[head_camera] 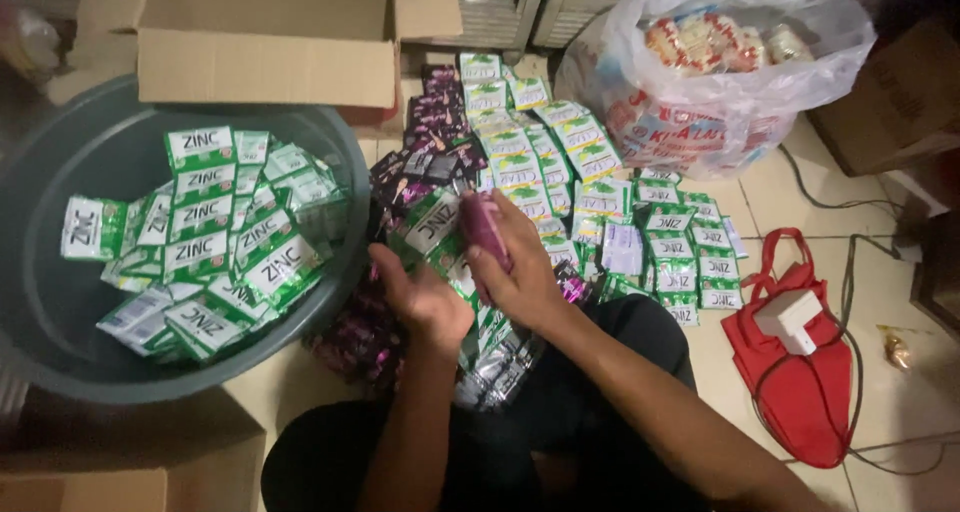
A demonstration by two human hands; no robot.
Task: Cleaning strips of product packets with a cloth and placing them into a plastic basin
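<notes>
My left hand (425,297) grips a strip of green and white sachets (432,224) held up in front of me. My right hand (520,267) is closed around a small pink-purple object (485,230) pressed against that strip; what the object is I cannot tell. More green sachet strips (540,167) and dark purple sachet strips (435,122) lie in rows on the floor just beyond my hands. A pile of silvery strips (500,362) rests on my lap below the hands.
A large grey basin (60,322) holding several green sachets (225,237) stands at the left. An open cardboard box (270,62) is behind it. At the back right sits a white plastic bag (720,82) of packets. A red cloth bag (810,382) with a white adapter (788,320) and cables lies at the right.
</notes>
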